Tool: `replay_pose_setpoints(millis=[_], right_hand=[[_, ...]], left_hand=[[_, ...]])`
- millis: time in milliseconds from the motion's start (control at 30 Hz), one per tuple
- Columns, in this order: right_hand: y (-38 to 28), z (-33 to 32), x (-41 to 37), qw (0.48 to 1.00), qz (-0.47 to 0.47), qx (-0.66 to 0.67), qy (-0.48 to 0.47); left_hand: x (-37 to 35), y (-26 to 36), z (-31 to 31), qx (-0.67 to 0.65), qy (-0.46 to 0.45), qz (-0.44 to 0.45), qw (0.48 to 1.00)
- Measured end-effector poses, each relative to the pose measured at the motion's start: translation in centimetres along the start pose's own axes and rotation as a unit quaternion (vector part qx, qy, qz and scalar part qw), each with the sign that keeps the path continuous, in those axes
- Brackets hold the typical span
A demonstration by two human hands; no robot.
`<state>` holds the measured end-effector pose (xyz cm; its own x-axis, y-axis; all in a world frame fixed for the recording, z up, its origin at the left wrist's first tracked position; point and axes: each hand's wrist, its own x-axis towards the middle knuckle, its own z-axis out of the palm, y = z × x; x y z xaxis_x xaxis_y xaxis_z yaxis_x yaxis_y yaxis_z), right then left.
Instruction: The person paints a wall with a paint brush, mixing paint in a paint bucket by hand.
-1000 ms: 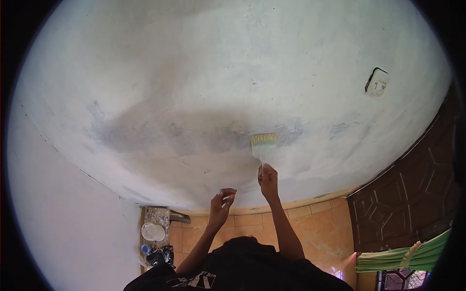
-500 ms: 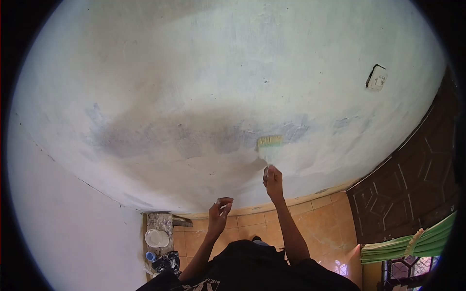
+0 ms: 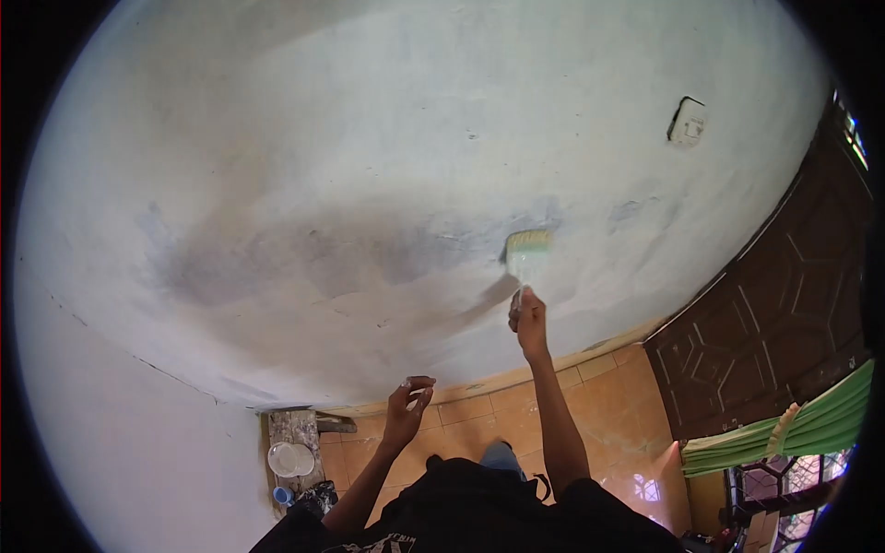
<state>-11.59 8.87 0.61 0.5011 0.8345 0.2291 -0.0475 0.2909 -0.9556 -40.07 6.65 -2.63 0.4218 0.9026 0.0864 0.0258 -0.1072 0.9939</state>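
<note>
My right hand (image 3: 529, 323) is closed round the handle of a wide paintbrush (image 3: 525, 262), held upright with the bristles at the top. Pale yellow bristles lie close over the white wall (image 3: 516, 157), beside a greyish patchy strip (image 3: 341, 253) where the old surface shows through. Lower down and to the left, my left hand (image 3: 406, 415) is held in front of the wall's foot, fingers loosely bent and thumb apart, with nothing in it. White smears mark its fingertips.
A paint-stained bench (image 3: 293, 429) at lower left bears a white tub (image 3: 284, 460), a blue cup (image 3: 283, 496) and a black plastic bag (image 3: 319, 498). A wall switch (image 3: 687, 122) sits upper right. A dark panelled door (image 3: 756, 313) and green curtain (image 3: 784, 433) stand right, above orange floor tiles (image 3: 608, 405).
My right hand and the brush have moved up and slightly right across the wall. The view has shifted a little to the right. My left hand keeps its bent pose.
</note>
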Motion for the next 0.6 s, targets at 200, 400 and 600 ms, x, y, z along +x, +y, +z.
replay_pose_setpoints(millis=[200,400,600], right_hand=[[11.0,-3.4,-5.8,0.996,0.031,-0.079,-0.009],[0.7,-3.7,-2.3,0.998,-0.037,-0.054,-0.021],[3.6,-5.5,0.6,0.998,0.015,-0.057,-0.032]], left_hand=[[0.9,0.7,3.9,-0.026,0.024,0.012,0.999],[1.3,1.3,8.2,-0.027,0.019,0.005,0.999],[2.0,3.8,10.3,0.012,0.030,0.019,0.999]])
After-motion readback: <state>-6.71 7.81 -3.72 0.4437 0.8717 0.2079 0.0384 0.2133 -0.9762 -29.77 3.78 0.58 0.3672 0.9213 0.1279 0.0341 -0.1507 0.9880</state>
